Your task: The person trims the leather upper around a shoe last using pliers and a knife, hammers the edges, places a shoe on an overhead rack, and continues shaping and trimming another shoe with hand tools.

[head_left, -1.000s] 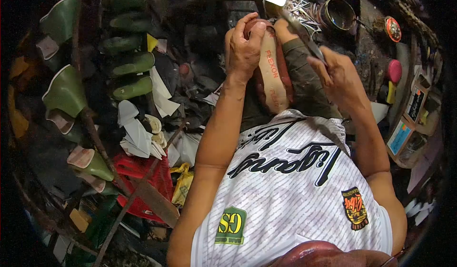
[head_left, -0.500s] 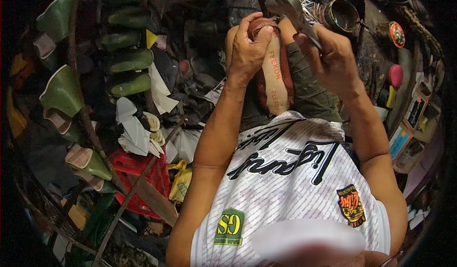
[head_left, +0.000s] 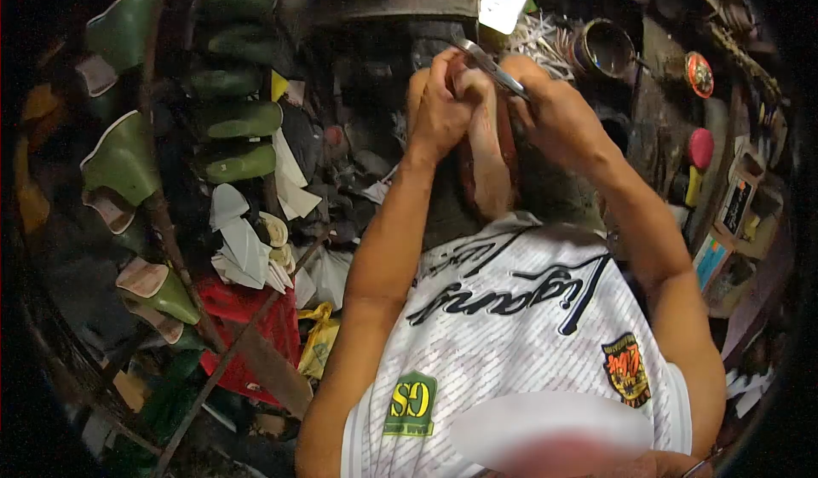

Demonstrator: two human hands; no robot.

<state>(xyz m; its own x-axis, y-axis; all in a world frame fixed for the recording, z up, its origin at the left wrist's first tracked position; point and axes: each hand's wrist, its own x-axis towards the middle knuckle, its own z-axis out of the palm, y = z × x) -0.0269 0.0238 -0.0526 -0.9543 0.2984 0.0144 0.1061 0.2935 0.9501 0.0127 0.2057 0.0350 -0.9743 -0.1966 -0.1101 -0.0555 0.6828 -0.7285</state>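
A brown leather shoe [head_left: 512,150] lies bottom side up on my lap, with a pale insole [head_left: 488,158] along its underside. My left hand [head_left: 439,107] is closed around the far end of this shoe, its thumb over the edge. In my right hand [head_left: 558,107] is a curved grey metal tool [head_left: 487,65], which looks like pincers though its working end is blurred. The tool's head reaches across to the shoe's far end, close to my left fingers. Whether its jaws grip the leather cannot be made out.
Several green boot pieces [head_left: 243,120] stand in rows at the left. White scraps [head_left: 243,244] lie by a red bag [head_left: 256,333]. A round tin [head_left: 607,48] stands at the upper right, with a pink-topped item [head_left: 700,147] and a box [head_left: 740,201] further right.
My right hand has moved down and left, bringing the metal tool to the shoe's far end. My left hand keeps hold of the shoe. The view has shifted slightly.
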